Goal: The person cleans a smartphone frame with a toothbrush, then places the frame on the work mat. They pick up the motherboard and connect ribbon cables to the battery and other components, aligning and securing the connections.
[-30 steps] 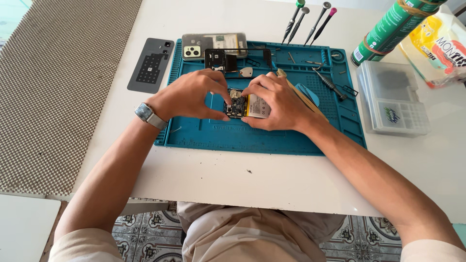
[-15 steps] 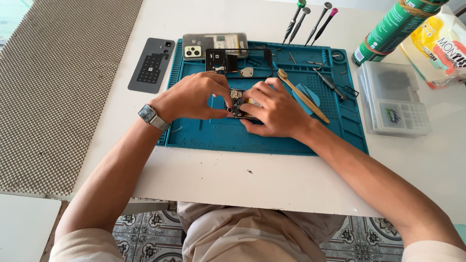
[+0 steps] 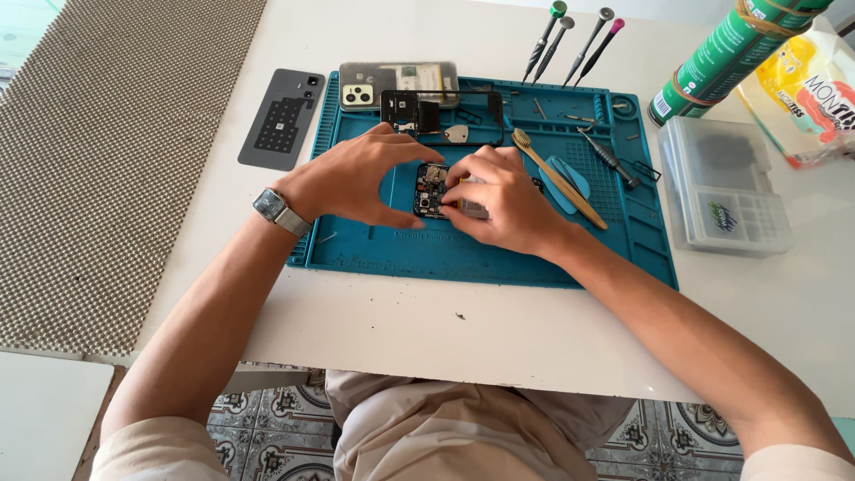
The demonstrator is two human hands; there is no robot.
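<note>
A brown textured mat (image 3: 116,151) covered the table's (image 3: 427,330) left side. Just right of it, near the far edge, lay a grey phone back cover (image 3: 281,119). A blue work mat (image 3: 534,258) filled the table's middle. The left hand (image 3: 352,178), with a wristwatch (image 3: 281,212), curved its fingers around the left side of a small opened phone body (image 3: 434,191) lying at the mat's centre, thumb and fingertips touching it. The right hand (image 3: 503,200) pinched the same phone body from the right, fingers closed on it. Beyond the hands lay a black phone frame (image 3: 441,116). Right of the hands a wooden brush (image 3: 559,178) lay slanted across the mat. Screwdrivers (image 3: 574,40) stood at the far edge. A clear plastic box (image 3: 726,183) sat near the table's right edge, a green can (image 3: 726,58) beyond it
</note>
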